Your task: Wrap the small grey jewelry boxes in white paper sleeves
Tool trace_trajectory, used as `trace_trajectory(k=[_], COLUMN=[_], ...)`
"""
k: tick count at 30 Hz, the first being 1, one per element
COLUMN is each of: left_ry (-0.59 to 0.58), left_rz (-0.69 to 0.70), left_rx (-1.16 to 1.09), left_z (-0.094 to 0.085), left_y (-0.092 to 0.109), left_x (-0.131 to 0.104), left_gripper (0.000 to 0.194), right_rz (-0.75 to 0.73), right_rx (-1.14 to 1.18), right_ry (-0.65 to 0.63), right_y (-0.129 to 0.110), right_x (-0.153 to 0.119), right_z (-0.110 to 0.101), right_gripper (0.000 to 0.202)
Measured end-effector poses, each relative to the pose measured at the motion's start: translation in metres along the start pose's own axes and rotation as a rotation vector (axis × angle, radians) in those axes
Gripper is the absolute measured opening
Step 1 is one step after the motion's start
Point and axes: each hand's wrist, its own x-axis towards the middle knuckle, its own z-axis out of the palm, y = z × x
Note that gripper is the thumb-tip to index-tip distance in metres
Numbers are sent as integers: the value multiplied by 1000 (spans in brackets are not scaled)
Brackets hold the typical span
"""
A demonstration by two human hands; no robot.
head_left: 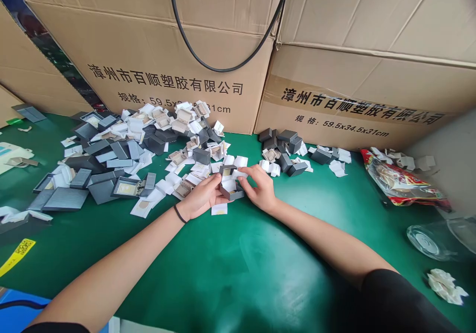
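Between the pinching hands (pixel 201 199) sits a small, open dark-gray box (pixel 231 190) with pale lining.

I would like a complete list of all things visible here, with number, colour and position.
cartons: several, brown, behind table
cable: one, black, before cartons
table: one, green, beneath
small boxes: many, grey, left and centre-right
paper pieces: many, white, among boxes
packet: one, red, right
clear container: at least one, right
crumpled paper: one, white, lower right
label: one, yellow, left
blue item: one, lower left
open box: one, grey, in left hand
wristband: one, black, left wrist
hands: two, right at open box
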Motion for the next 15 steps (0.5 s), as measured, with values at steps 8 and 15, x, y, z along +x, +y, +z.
trace_trajectory(k=[8,15], left_ry=[-26,-77], left_rz=[26,50], left_rx=[172,167], left_z=[0,1], left_y=[-5,-3], left_x=[-2,-4], left_gripper=[23,23], right_rz=[-7,68], right_rx=[52,119], right_ry=[-89,-96], right_y=[-1,-1], right_x=[-2,-2], right_z=[0,0], right_gripper=[17,15])
